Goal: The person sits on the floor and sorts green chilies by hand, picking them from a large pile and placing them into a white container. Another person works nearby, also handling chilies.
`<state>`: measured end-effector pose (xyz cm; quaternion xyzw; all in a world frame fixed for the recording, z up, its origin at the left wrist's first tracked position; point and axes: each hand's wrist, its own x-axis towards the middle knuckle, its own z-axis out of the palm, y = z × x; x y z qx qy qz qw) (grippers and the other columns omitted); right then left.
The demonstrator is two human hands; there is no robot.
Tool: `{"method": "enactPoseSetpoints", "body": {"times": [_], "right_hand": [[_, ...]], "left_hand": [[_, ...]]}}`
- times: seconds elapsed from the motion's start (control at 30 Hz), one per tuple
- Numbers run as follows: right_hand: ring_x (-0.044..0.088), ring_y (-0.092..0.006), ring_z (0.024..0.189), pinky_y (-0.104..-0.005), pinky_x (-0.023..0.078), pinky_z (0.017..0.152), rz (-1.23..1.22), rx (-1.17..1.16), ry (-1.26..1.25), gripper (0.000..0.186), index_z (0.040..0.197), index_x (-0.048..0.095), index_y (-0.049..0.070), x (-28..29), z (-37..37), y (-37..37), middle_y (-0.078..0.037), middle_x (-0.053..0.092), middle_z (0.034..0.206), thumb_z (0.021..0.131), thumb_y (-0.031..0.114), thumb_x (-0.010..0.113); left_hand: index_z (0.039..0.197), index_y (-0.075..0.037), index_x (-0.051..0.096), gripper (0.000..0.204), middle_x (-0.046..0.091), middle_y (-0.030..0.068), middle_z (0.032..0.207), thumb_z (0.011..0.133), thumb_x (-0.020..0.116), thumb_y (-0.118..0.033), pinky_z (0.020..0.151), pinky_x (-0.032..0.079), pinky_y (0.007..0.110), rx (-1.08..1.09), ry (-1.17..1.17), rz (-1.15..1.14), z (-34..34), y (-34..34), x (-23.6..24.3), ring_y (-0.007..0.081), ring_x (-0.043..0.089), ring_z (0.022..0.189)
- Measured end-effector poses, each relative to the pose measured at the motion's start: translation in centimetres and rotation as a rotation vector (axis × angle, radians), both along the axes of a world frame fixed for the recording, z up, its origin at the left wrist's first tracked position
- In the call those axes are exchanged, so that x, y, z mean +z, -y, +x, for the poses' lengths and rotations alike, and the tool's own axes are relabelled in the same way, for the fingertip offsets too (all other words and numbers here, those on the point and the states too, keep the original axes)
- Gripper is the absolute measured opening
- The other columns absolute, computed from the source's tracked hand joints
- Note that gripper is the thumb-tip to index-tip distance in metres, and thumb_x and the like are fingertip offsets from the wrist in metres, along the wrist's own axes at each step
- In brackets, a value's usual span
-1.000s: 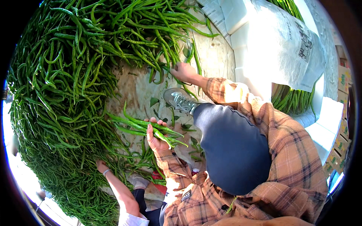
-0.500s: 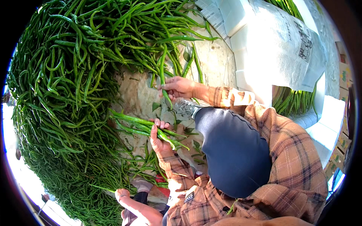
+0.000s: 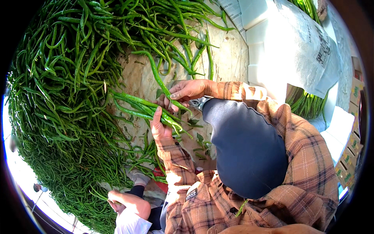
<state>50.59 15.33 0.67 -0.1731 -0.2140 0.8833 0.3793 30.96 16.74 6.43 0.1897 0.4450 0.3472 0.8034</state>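
My left hand (image 3: 160, 126) is closed around a small bunch of long green chili peppers (image 3: 136, 103), their tips pointing toward the heap. Right above it, my right hand (image 3: 187, 92) grips a single long green chili pepper (image 3: 155, 70). The lower end of this pepper lies close to the bunch, and the two hands nearly meet. Some of the right fingers are hidden behind the pepper. Both plaid sleeves come in from the right of the picture, with my dark-trousered knee (image 3: 249, 148) between them.
A large heap of green peppers (image 3: 58, 109) fills the left side. Loose peppers lie on the pale, dirty ground sheet (image 3: 228, 58). At the upper right stands a white foam box (image 3: 257, 43) with newspaper (image 3: 311, 50) over peppers. Another person's hand (image 3: 119, 199) is at the lower left; cartons (image 3: 352, 146) line the far right.
My right hand has brought its pepper down to the bunch in my left hand, the pepper now slanting. My left hand has risen slightly. The other person's hand has shifted left.
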Motion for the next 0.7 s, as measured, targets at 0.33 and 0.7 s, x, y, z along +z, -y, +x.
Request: {"method": "enactPoseSetpoints", "body": {"times": [0.33, 0.7], "right_hand": [[0.054, -0.0068, 0.061, -0.0207, 0.044, 0.055, -0.009, 0.051, 0.027, 0.032, 0.109, 0.061, 0.002, -1.0, -0.3, 0.9, -0.002, 0.066, 0.083, 0.098, 0.03, 0.05], [0.058, -0.011, 0.067, -0.0235, 0.046, 0.059, 0.021, 0.074, 0.574, 0.042, 0.095, 0.064, 0.002, 1.0, 1.3, -0.3, -0.002, 0.063, 0.074, 0.099, 0.037, 0.041]], "left_hand": [[0.111, -0.002, 0.051, 0.032, 0.055, 0.0155, 0.117, 0.086, 0.06, -0.019, 0.086, 0.05, 0.041, 0.025, 0.019, -0.169, 0.2, 1.3, -0.4, 0.028, 0.057, 0.101], [0.107, 0.002, 0.055, 0.038, 0.061, 0.0152, 0.104, 0.088, 0.055, -0.03, 0.085, 0.051, 0.037, 0.007, -0.107, -0.238, -0.8, 0.9, -1.6, 0.0263, 0.06, 0.094]]}}
